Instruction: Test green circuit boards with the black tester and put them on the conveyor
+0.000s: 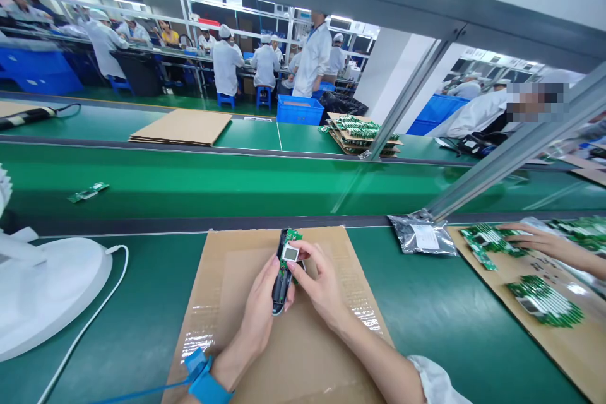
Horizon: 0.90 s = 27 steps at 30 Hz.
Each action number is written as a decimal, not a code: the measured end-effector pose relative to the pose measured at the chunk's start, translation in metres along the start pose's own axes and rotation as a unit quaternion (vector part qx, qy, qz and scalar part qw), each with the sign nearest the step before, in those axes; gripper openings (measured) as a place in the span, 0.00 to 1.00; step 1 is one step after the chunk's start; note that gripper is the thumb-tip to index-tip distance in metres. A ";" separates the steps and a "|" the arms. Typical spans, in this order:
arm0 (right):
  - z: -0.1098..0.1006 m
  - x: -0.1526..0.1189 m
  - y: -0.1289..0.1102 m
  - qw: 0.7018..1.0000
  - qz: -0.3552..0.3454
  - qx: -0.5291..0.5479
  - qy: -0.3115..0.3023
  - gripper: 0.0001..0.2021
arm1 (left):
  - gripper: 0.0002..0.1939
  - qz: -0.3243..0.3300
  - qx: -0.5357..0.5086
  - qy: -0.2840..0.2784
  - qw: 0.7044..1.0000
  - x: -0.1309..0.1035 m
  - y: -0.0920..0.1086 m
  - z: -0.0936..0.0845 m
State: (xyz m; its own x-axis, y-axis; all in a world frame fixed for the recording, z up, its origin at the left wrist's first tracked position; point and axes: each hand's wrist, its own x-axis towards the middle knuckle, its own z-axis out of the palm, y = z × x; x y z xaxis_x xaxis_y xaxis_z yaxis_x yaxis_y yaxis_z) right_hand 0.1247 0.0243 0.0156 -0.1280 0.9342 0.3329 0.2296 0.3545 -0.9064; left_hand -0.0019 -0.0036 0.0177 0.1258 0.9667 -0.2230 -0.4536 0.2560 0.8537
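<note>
My left hand (262, 293) is closed around a long black plastic housing (279, 290), held upright over a cardboard sheet (293, 360). A green circuit board (294, 235) with a small white-framed display (290, 254) lies against the upper part of the housing. My right hand (322, 278) pinches this board near the display with thumb and forefinger. Whether the board is fully seated in the housing I cannot tell. A blue wrist strap (207, 382) with a cord is on my left wrist.
At left stands a white lamp or fan base (52, 290) with a cable. One circuit board (88, 192) lies on the green belt (189, 183). Right of me are a silvery bag (423, 237), a board-laden cardboard sheet (497, 293) and a co-worker's hand (540, 240). A metal post (411, 95) rises ahead.
</note>
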 end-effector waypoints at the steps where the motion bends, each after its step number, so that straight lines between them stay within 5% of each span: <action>1: 0.000 0.000 -0.001 1.000 0.000 0.003 0.003 0.14 | 0.21 -0.002 -0.004 0.002 1.000 0.000 0.000 0.000; 27: -0.001 0.002 -0.005 0.999 0.021 -0.015 -0.035 0.15 | 0.21 0.007 -0.001 -0.015 1.000 -0.002 0.003 0.002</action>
State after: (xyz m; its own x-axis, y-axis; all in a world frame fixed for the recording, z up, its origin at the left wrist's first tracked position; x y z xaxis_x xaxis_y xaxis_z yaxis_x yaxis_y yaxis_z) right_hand 0.1240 0.0246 0.0209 -0.1850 0.9434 0.2754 0.2644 0.3177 -0.9106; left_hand -0.0022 -0.0051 0.0216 0.1456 0.9694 -0.1975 -0.4578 0.2430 0.8552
